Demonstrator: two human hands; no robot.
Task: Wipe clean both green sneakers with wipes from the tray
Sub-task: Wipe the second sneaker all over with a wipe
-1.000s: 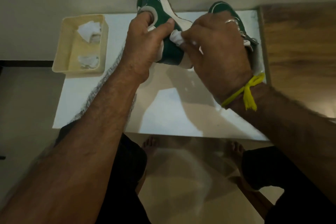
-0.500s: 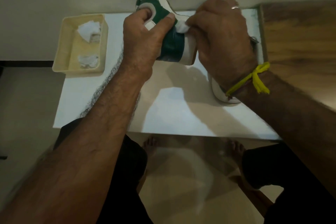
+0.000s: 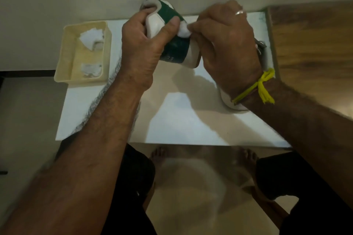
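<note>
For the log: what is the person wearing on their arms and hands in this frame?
Both forearms are bare and hairy, with no sleeves in view. The right hand has a silver-coloured ring on one finger, and a yellow thread is tied round the right wrist, its frayed ends hanging loose. The left hand and wrist show nothing worn.

We see a smooth, slightly glossy white table (image 3: 181, 120); cream plastic tray (image 3: 63, 59) w/ crumpled paper-like wipes (image 3: 91, 39); sneaker (image 3: 176, 47): matt green upper, smooth white sole; glossy floor tiles (image 3: 191, 187); wood-grain panel (image 3: 309, 44).
</note>
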